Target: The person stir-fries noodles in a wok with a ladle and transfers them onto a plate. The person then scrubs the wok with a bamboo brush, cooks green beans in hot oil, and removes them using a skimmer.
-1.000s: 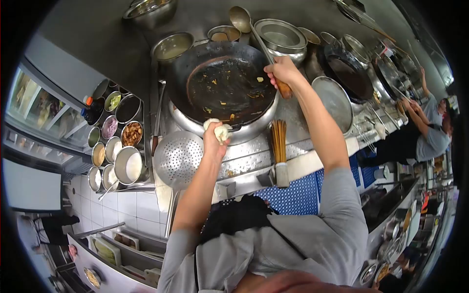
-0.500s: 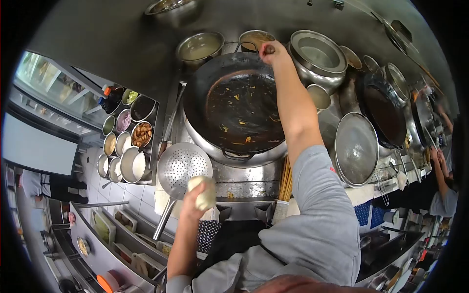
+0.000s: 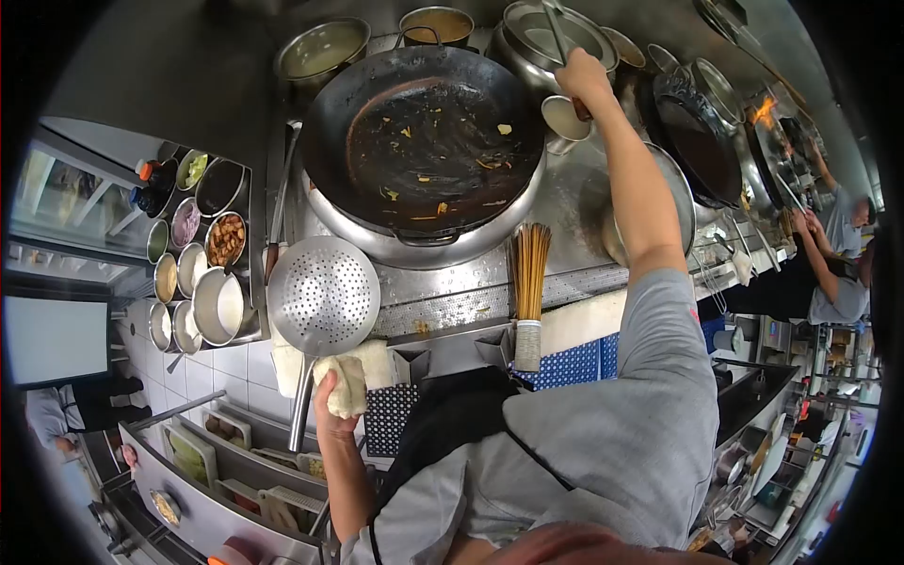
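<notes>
My left hand (image 3: 334,407) is closed around a folded off-white cloth (image 3: 347,384), just below a perforated skimmer (image 3: 323,294) with a metal handle. My right hand (image 3: 585,77) grips a long metal cooking tool (image 3: 557,30) by its brown handle; its head lies beyond the top edge of the view. A big dark wok (image 3: 330,122) rests on the round burner between my hands, with scraps of food in its bottom. Below my right hand are a small metal pot (image 3: 566,122) and a lidded metal pot (image 3: 513,61).
A bamboo brush (image 3: 530,292) lies at the counter's front edge. Seasoning containers (image 3: 218,306) stand on the left, and a metal bowl (image 3: 325,47) behind the wok. Another wok (image 3: 697,141) and a mesh strainer (image 3: 683,202) are to the right, with co-workers (image 3: 833,264) farther along.
My right hand has moved right, off the wok's far rim, with the tool. My left hand has lowered the cloth a little. The whole view has shifted, and a flame shows at far right.
</notes>
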A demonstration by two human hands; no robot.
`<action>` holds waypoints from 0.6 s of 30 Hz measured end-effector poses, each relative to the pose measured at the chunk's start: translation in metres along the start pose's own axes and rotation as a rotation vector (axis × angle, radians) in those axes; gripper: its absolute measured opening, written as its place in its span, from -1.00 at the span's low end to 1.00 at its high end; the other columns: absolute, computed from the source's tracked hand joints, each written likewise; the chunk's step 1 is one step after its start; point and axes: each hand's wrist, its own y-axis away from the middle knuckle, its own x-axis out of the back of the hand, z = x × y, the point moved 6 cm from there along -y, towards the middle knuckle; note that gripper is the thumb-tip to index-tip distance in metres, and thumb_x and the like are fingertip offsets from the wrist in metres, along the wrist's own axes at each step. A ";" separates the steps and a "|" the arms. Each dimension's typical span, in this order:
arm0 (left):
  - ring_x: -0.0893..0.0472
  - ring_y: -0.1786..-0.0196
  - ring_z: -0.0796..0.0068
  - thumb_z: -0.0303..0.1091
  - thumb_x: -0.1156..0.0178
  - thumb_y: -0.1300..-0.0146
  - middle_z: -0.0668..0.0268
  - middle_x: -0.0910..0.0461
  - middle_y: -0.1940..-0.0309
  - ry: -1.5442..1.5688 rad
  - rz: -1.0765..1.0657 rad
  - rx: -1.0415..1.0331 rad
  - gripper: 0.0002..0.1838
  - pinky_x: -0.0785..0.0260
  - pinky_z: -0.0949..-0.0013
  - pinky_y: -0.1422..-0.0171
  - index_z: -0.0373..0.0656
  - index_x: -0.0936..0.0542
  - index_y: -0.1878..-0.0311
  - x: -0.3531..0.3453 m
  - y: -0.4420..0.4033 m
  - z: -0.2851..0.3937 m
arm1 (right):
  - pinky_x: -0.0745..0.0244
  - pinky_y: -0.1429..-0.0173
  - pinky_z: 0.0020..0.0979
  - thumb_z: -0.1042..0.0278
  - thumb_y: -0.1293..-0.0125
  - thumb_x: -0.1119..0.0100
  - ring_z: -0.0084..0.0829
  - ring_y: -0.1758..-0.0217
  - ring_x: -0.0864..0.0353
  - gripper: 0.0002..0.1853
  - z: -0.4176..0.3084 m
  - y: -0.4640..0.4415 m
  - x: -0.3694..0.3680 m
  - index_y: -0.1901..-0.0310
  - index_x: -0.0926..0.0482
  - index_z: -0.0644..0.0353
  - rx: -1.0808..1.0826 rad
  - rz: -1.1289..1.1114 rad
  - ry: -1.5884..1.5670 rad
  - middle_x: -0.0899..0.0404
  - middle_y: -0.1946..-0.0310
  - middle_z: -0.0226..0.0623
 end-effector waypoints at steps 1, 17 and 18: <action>-0.58 0.61 0.33 0.06 -0.19 -0.28 0.14 -0.63 0.40 -0.016 -0.007 -0.016 -0.45 -0.36 0.41 0.76 -0.26 -0.50 -0.07 -0.002 -0.003 0.003 | -0.56 -0.13 -0.10 0.30 -0.13 -0.14 0.06 0.00 -0.69 -0.64 0.007 -0.001 0.003 0.09 -0.64 0.36 -0.040 0.043 0.026 -0.67 0.16 0.21; -0.68 0.24 0.21 -0.14 -0.29 -0.23 0.14 -0.64 0.10 0.021 -0.175 -0.036 -0.49 -0.61 0.25 0.30 -0.18 -0.47 -0.17 0.012 0.021 0.033 | -0.45 0.56 -0.55 0.56 -0.42 0.05 -0.53 0.60 -0.42 -0.35 0.017 0.099 0.046 -0.40 0.14 0.51 -0.408 -0.466 -2.549 -0.36 0.54 -0.35; -0.68 0.21 0.22 -0.14 -0.28 -0.23 0.14 -0.64 0.08 0.001 -0.227 -0.018 -0.48 -0.61 0.25 0.28 -0.18 -0.47 -0.18 0.007 0.016 0.033 | -0.45 0.55 -0.53 0.56 -0.42 0.06 -0.52 0.59 -0.42 -0.35 0.019 0.117 0.053 -0.40 0.15 0.51 -0.391 -0.517 -2.612 -0.36 0.54 -0.36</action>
